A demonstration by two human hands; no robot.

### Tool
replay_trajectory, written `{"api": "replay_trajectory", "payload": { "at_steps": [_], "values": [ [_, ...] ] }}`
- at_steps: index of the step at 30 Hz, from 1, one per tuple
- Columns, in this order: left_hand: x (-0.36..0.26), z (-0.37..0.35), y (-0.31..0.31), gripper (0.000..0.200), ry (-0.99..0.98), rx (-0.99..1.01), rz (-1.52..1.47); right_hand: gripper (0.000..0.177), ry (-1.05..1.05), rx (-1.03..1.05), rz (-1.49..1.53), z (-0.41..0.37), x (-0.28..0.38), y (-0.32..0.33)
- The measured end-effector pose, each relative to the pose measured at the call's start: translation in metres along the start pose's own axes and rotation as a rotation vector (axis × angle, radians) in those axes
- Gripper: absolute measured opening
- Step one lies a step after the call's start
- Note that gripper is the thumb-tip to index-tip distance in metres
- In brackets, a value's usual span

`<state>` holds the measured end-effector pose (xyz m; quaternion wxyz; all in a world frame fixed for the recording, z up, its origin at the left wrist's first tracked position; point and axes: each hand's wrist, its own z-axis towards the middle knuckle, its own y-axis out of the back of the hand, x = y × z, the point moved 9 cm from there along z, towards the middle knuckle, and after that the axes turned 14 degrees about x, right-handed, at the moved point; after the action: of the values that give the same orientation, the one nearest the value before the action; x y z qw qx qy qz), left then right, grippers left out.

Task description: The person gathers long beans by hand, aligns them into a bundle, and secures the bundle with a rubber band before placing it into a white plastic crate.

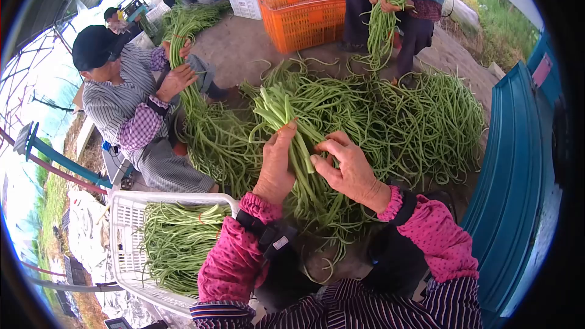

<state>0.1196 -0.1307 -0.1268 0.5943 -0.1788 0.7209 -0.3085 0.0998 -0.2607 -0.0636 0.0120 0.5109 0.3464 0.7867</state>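
Observation:
My left hand [277, 167] is wrapped round a bundle of long green beans [298, 146], whose upper ends fan out above the fingers. Close to the bundle's right side is my right hand [350, 169], its thumb and index finger curled near each other at the beans; whether it pinches one is too small to tell. Under and beyond both hands spreads a large tangled pile of long green beans [420, 122]. At the lower left, a white plastic crate [127, 256] holds more long beans [183, 244], some tied with a red band.
A co-worker in a dark cap [131, 103] sits at the left, holding a bean bundle. Another person [420, 0] holds beans at the upper right. Behind stand an orange crate [304, 18] and a white crate [244, 0]. A blue metal panel [509, 176] rises on the right.

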Motion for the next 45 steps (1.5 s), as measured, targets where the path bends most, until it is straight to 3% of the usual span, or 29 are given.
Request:
{"api": "replay_trajectory", "payload": {
  "at_steps": [3,11,23,26,41,45],
  "values": [
    [-0.002,-0.001,-0.004,0.047,-0.032,0.000,0.071,0.027,0.018,-0.014,-0.116,0.001,-0.002,0.001],
    [-0.001,-0.002,-0.003,0.040,-0.122,-0.018,0.238,0.027,-0.002,0.087,0.008,0.005,-0.015,-0.008],
    [0.015,0.000,0.011,0.045,0.029,-0.101,0.056,0.019,0.043,0.143,0.006,-0.005,-0.018,-0.021],
    [0.022,0.002,0.014,0.032,0.058,-0.096,0.069,0.019,0.037,0.157,0.007,-0.009,-0.017,-0.021],
    [0.019,-0.001,0.015,0.028,0.031,-0.142,0.098,0.022,0.013,0.190,0.024,-0.025,-0.020,-0.029],
    [0.017,0.000,0.019,0.040,-0.015,-0.191,0.116,0.023,0.050,0.180,0.017,-0.029,-0.017,-0.031]
  ]
}}
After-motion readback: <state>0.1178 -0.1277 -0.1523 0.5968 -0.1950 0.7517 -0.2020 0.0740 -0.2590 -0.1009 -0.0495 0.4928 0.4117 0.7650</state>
